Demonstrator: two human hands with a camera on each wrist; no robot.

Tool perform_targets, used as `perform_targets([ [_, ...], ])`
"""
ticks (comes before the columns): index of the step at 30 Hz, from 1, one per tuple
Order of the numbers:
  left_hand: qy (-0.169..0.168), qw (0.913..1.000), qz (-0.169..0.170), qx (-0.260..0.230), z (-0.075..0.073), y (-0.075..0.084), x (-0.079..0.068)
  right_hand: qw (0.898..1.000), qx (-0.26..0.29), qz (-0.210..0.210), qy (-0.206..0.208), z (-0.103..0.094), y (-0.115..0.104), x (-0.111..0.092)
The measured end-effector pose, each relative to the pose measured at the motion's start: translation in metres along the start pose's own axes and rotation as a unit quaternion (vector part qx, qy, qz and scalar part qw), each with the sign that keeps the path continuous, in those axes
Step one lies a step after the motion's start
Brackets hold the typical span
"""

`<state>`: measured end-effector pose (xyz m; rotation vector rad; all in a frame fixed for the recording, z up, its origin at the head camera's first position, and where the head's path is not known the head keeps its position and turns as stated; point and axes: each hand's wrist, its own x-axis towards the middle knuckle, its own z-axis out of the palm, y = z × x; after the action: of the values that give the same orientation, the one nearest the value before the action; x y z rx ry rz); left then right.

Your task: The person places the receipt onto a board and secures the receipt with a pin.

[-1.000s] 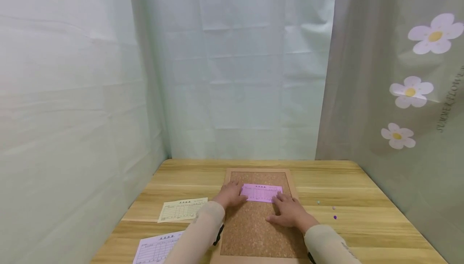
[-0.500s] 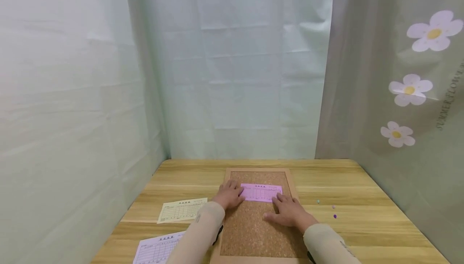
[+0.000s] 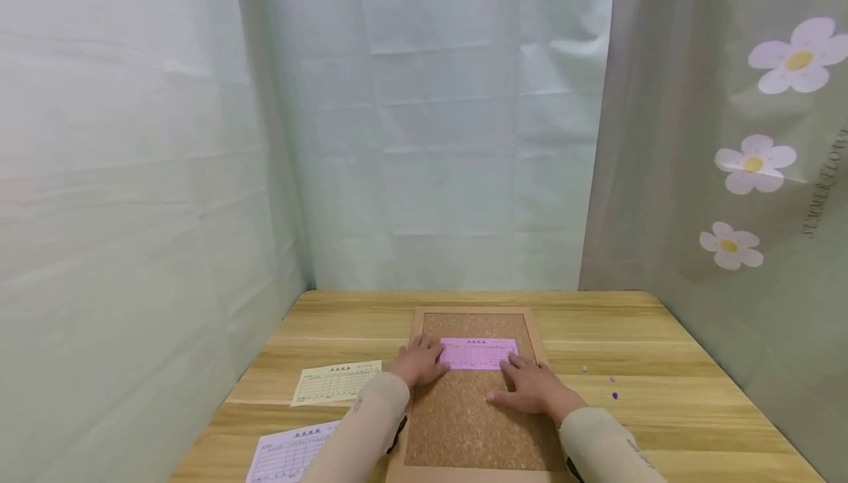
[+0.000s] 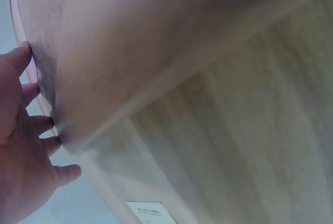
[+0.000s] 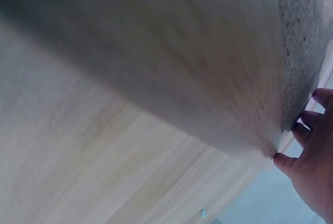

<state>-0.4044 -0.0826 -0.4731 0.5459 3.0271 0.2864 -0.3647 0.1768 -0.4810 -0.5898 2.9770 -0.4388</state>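
A pink printed slip (image 3: 478, 354) lies crosswise on the upper part of a wood-framed corkboard (image 3: 480, 428). At the slip's left end, my left hand (image 3: 419, 362) rests on the board with fingers extended, its thumb by the lower left corner. My right hand (image 3: 532, 386) lies at the other end, fingertips at the lower right corner and thumb stretched out over bare cork. Both wrist views show the fingertips touching the board, the left hand (image 4: 26, 146) at one edge and the right hand (image 5: 312, 156) at another. Neither hand grips anything.
A yellow printed slip (image 3: 336, 382) and a white one (image 3: 291, 453), partly covered by my left sleeve, lie on the wooden table (image 3: 689, 424) left of the board. Several small items, including a purple one (image 3: 615, 395), sit to the right. Curtains surround the table.
My left hand has slid slightly back toward me along the slip's left end. The right hand and the pink slip stay nearly where they were; the view shifts a little.
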Motion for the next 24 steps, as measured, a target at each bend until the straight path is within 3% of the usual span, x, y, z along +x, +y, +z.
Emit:
perform_targets([
  [17, -0.024, 0.9997, -0.005, 0.006, -0.0049, 0.0003, 0.0028, 1.0, -0.004, -0.001, 0.013, 0.0013, 0.0001, -0.0011],
  [24, -0.03, 0.9991, -0.024, -0.021, -0.0042, 0.0, 0.0023, 1.0, 0.006, -0.015, 0.023, 0.0012, 0.0037, -0.0001],
])
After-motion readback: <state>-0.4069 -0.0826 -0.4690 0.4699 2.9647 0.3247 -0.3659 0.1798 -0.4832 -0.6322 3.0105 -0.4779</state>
